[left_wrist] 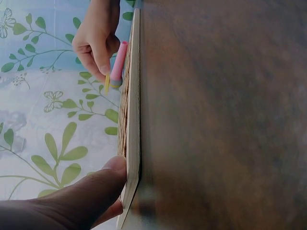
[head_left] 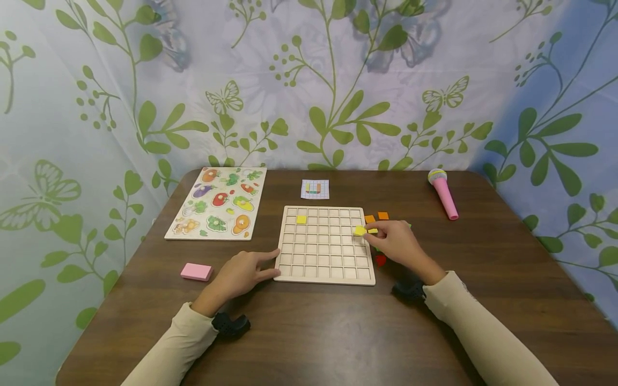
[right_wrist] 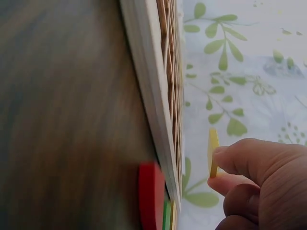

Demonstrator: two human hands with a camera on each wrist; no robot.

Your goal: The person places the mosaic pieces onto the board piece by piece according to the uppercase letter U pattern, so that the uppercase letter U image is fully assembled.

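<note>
A wooden grid board (head_left: 323,249) lies flat on the table, with one yellow square tile (head_left: 301,220) in a cell near its upper left. My right hand (head_left: 398,244) pinches another yellow tile (right_wrist: 213,153) between thumb and fingertips, held above the board's right edge. At the board's left edge my left hand (head_left: 243,272) rests, its thumb (left_wrist: 115,164) and fingers touching the rim. Beside the board on the right, partly hidden by my right hand, lie orange tiles (head_left: 383,215), a red tile (right_wrist: 151,196) and some green ones.
A small gridded pattern card (head_left: 315,189) lies behind the board. To the left are a vegetable puzzle board (head_left: 227,187) and a pink block (head_left: 196,272). A pink toy microphone (head_left: 445,197) lies at the back right. A patterned curtain hangs behind the table (head_left: 328,332).
</note>
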